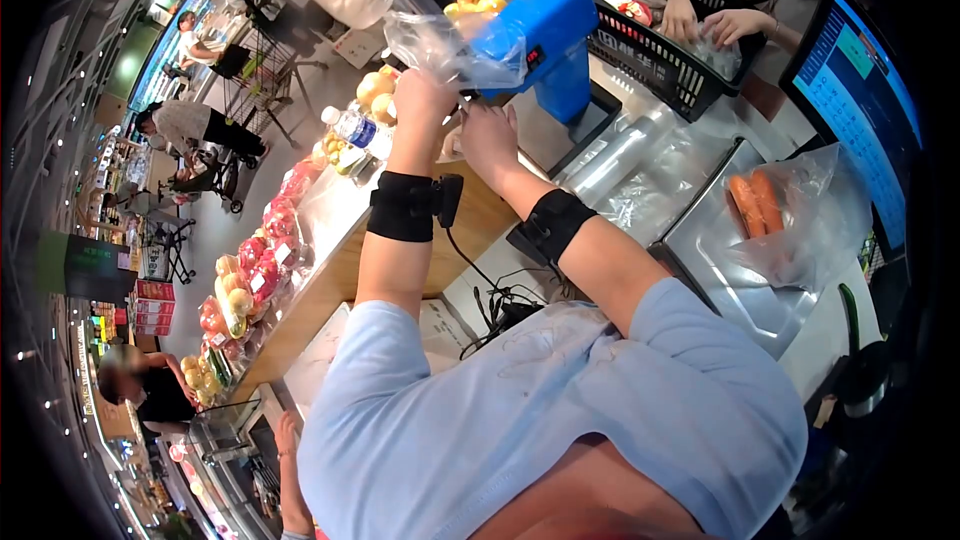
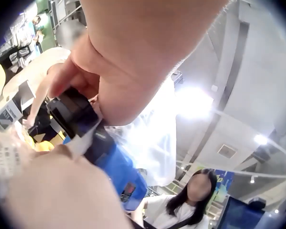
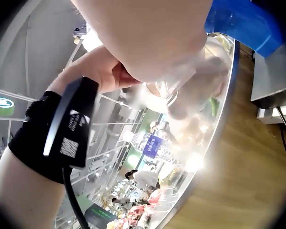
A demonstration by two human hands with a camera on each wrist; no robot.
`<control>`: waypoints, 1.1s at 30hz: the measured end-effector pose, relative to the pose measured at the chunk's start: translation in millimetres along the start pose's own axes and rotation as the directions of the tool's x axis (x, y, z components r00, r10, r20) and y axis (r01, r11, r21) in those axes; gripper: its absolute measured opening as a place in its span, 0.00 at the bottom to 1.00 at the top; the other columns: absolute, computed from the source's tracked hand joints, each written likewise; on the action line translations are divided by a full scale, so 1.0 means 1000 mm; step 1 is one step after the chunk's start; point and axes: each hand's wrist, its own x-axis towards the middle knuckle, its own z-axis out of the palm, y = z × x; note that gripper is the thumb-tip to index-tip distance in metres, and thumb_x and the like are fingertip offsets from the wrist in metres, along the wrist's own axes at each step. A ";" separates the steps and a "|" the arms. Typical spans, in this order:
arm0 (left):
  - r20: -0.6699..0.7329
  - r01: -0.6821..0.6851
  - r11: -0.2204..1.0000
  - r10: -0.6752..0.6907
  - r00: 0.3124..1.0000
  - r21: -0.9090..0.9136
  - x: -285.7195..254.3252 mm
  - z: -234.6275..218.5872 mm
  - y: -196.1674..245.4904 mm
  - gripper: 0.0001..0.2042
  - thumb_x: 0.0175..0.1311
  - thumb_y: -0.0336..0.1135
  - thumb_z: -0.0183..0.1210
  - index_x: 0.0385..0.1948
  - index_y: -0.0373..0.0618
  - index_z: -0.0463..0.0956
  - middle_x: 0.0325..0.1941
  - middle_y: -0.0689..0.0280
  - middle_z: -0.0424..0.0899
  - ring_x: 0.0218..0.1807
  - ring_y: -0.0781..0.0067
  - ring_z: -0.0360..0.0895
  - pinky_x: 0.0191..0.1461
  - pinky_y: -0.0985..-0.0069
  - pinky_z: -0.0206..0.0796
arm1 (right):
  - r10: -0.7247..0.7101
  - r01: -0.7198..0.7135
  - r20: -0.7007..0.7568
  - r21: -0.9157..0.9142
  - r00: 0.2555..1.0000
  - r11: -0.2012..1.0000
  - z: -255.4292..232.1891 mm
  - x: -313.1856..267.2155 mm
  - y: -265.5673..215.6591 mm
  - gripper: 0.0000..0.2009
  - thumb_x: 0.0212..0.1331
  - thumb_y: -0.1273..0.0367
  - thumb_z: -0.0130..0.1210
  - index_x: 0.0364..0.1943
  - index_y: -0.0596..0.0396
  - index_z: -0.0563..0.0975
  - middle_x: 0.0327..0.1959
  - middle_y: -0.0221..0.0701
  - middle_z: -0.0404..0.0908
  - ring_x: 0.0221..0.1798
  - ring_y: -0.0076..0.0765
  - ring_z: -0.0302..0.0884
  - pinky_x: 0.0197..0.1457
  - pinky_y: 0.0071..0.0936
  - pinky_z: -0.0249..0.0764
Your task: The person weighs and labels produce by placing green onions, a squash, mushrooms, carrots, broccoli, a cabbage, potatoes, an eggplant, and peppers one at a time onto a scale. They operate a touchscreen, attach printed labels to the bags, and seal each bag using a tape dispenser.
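Clear bag (image 1: 445, 45), one: gripped in my left hand (image 1: 423, 100), beside the blue device (image 1: 545, 30), apparently to keep it off the surface (image 1: 338, 208). Right hand (image 1: 488, 142): close by, perhaps steadying; its grip I cannot tell.

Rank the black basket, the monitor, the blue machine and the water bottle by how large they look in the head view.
Black basket and monitor: too alike to rank
Blue machine
Water bottle
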 end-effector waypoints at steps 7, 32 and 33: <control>-0.135 -0.020 0.977 -0.009 0.991 -0.212 0.001 0.016 -0.008 0.16 0.49 0.44 0.57 0.32 0.40 0.80 0.30 0.48 0.81 0.37 0.45 0.79 0.41 0.60 0.72 | -0.009 0.017 0.074 -0.102 0.997 0.995 0.015 0.013 0.001 0.13 0.61 0.65 0.45 0.45 0.54 0.76 0.39 0.41 0.79 0.49 0.45 0.74 0.63 0.49 0.58; -0.575 -0.722 0.678 0.540 0.615 -0.135 -0.040 0.009 0.027 0.16 0.57 0.37 0.57 0.48 0.45 0.74 0.34 0.62 0.80 0.37 0.65 0.77 0.42 0.69 0.70 | -0.111 0.116 0.106 -0.044 0.988 0.992 -0.069 -0.017 0.033 0.14 0.54 0.63 0.50 0.42 0.49 0.80 0.45 0.40 0.79 0.56 0.44 0.72 0.61 0.65 0.51; -0.576 -0.746 0.645 0.676 0.458 0.164 -0.004 0.034 0.003 0.15 0.59 0.37 0.55 0.48 0.45 0.74 0.32 0.63 0.80 0.33 0.67 0.76 0.37 0.71 0.69 | -0.004 0.007 0.164 -0.016 0.987 1.000 -0.111 -0.026 0.020 0.15 0.55 0.60 0.50 0.41 0.51 0.79 0.45 0.40 0.79 0.58 0.45 0.69 0.62 0.65 0.49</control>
